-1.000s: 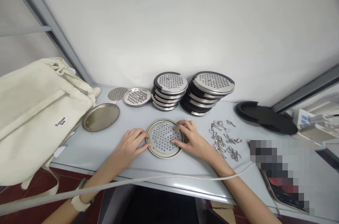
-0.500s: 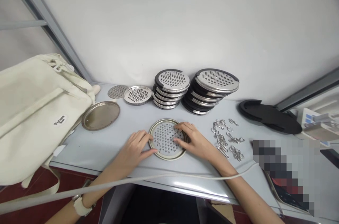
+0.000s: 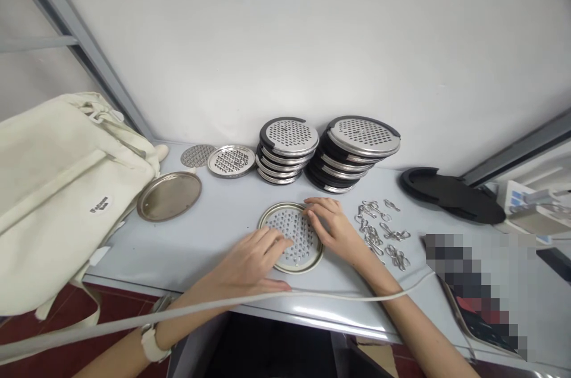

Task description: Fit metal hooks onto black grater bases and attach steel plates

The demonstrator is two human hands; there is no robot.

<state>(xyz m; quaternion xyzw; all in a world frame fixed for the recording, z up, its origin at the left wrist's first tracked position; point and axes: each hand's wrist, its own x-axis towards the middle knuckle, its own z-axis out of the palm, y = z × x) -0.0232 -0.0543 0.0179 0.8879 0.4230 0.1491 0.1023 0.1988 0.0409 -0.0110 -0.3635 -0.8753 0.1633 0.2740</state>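
A round metal grater (image 3: 298, 242) with a raised rim lies on the table before me, its toothed plate facing up. My left hand (image 3: 256, 259) reaches over its left side, palm down, fingers stretched onto the plate and thumb apart near the table edge. At the upper right, my right hand (image 3: 332, 226) has its fingers and thumb closed on the rim; the undersides of its fingers are hidden. Just right of that hand lie several wire clips (image 3: 372, 235) in a loose pile.
Two stacks of graters with black holders (image 3: 289, 149) (image 3: 357, 152) stand against the wall. Left of them are a grater (image 3: 231, 161), a perforated disc (image 3: 197, 156) and a plain metal lid (image 3: 169, 196). A cream bag (image 3: 66, 199), black holders (image 3: 450, 194) and a white cable (image 3: 330, 296) surround the workspace.
My left hand has moved right and over the grater. My right hand has drawn back from the plate's middle to its upper right rim. The grater has shifted slightly right.
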